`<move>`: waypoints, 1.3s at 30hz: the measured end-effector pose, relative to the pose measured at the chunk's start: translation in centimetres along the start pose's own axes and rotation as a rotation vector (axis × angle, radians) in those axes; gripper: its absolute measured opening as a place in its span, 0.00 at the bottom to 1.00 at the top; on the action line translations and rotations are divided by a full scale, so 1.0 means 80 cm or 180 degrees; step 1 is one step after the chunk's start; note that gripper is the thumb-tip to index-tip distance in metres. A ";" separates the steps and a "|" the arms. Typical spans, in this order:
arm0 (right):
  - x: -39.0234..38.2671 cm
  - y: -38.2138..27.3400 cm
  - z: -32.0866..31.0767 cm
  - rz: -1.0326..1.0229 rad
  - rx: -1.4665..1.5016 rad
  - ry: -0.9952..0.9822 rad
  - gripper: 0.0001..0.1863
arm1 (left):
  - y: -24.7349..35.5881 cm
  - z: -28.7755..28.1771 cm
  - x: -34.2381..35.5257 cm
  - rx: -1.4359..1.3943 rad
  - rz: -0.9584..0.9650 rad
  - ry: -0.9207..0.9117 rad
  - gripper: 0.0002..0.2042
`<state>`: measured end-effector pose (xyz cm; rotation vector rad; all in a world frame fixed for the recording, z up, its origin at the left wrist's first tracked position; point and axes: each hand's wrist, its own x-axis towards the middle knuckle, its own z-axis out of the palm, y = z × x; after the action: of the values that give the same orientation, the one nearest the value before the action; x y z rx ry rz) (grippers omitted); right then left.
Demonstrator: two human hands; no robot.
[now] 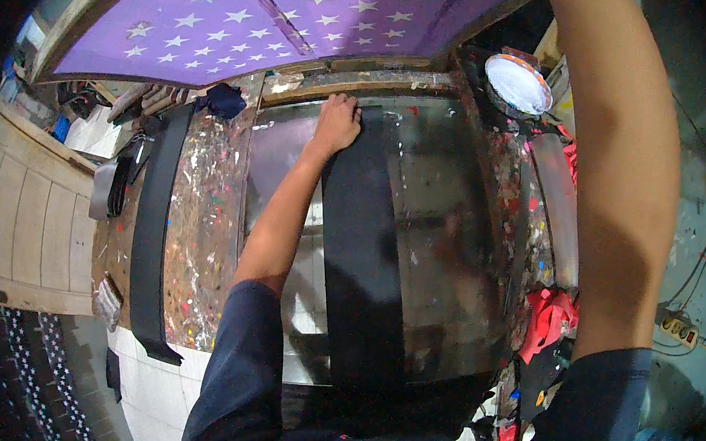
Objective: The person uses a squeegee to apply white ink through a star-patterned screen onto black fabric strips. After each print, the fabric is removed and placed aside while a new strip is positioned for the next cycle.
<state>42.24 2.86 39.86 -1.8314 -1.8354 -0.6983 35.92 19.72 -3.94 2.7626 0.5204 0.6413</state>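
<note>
My left hand (341, 125) is at the far end of a long black fabric strip (367, 247). Its fingers are curled down at the strip's far left corner. The strip lies lengthwise on a shiny glass plate (449, 271) and runs toward my body. Above the far edge of the plate, a wooden-framed printing screen (244, 30) is tilted up, its purple mesh covered with pale stars. My right arm reaches up and forward on the right, past the top of the picture, so the right hand is out of sight.
Another black strip (155, 228) lies on the paint-spattered table (207, 208) to the left, below a dark crumpled cloth (222, 101). A round tub of white paint (518, 84) stands at the far right. A red cloth (550, 322) and a power socket (679, 331) are at right.
</note>
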 end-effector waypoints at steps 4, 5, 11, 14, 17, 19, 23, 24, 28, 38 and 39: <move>-0.007 0.003 -0.009 0.0111 -0.0056 -0.0183 0.60 | 0.025 0.010 -0.025 -0.0158 -0.0029 -0.0002 0.12; -0.008 0.002 -0.012 0.0130 -0.0003 -0.0205 0.59 | 0.031 0.013 -0.029 -0.0321 -0.0019 0.0066 0.10; -0.007 -0.005 -0.013 0.0125 0.0071 -0.0392 0.54 | 0.036 0.018 -0.021 -0.0781 -0.0120 0.0341 0.10; -0.005 -0.003 -0.008 0.0176 -0.0111 -0.0244 0.54 | 0.033 0.018 -0.012 -0.0925 -0.0233 0.0439 0.10; -0.005 0.001 -0.007 0.0132 0.0059 -0.0381 0.57 | 0.031 0.022 -0.011 -0.0945 -0.0316 0.0457 0.09; -0.002 0.002 -0.004 0.0258 -0.0084 -0.0041 0.61 | 0.029 0.027 -0.010 -0.0954 -0.0404 0.0476 0.09; 0.002 0.002 -0.003 0.0063 -0.0121 -0.0302 0.67 | 0.023 0.037 -0.004 -0.1054 -0.0241 0.0657 0.09; 0.003 0.003 -0.004 0.0073 -0.0176 -0.0246 0.67 | 0.021 0.039 -0.003 -0.1078 -0.0203 0.0687 0.09; 0.001 0.006 -0.013 0.0068 -0.0172 -0.0216 0.67 | 0.021 0.041 -0.002 -0.0991 -0.0245 0.0680 0.08; -0.004 -0.008 -0.014 0.0105 -0.0191 -0.0224 0.60 | 0.023 0.037 0.004 -0.1162 -0.0298 0.0634 0.09; -0.007 -0.008 -0.017 0.0077 -0.0082 -0.0362 0.59 | 0.023 0.036 0.003 -0.1164 -0.0340 0.0581 0.09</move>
<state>41.59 1.57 40.58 -1.9431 -1.8798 -0.6235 38.01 17.70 -5.75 2.3329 0.5245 0.8716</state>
